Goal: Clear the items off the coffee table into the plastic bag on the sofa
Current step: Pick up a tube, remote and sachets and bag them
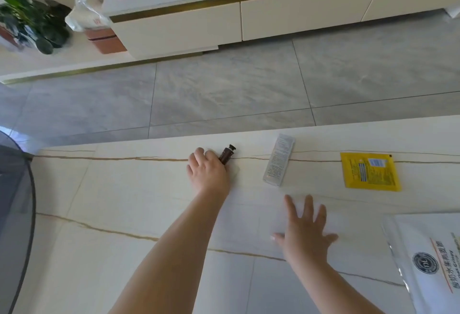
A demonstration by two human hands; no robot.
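On the pale marble coffee table (124,201) lies a small dark brown tube (227,154) with a black cap, near the far edge. My left hand (207,171) lies over its lower end, fingers curled round it. To the right of the tube lie a slim silver-grey box (279,159) and a yellow sachet (369,171). My right hand (305,229) hovers flat over the table with its fingers spread, holding nothing. A white printed plastic pouch (430,261) lies at the table's right near corner. The sofa and its bag are out of view.
Beyond the table runs grey tiled floor (224,89), then a long cream TV cabinet (249,14). At the far left stand a potted plant (29,19) and a bin lined with a clear bag (92,19). A dark mesh object (15,214) sits at the table's left end.
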